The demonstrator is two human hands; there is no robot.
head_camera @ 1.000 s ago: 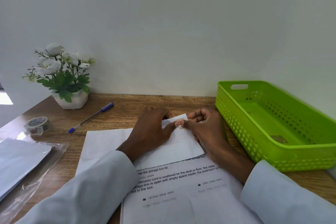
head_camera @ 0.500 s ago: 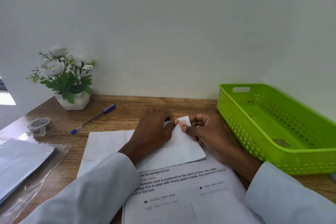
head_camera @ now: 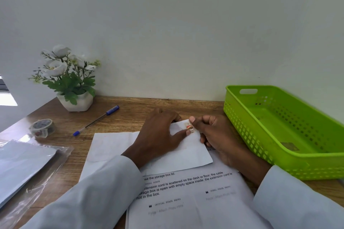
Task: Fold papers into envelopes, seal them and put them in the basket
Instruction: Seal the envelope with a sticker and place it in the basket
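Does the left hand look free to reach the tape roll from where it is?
Probably yes, once it lets go. The left hand presses the folded paper; the tape roll sits on its own side, with only bare desk and the pen between.

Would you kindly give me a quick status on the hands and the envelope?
Left hand pressing envelope flat. Right hand pinching its far corner at the sticker. Basket beside right hand, nothing in the way.

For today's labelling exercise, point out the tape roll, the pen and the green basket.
tape roll (head_camera: 42,127), head view, on its patterned side.
pen (head_camera: 95,121), head view, mid-barrel.
green basket (head_camera: 242,126), head view, perforated left wall.
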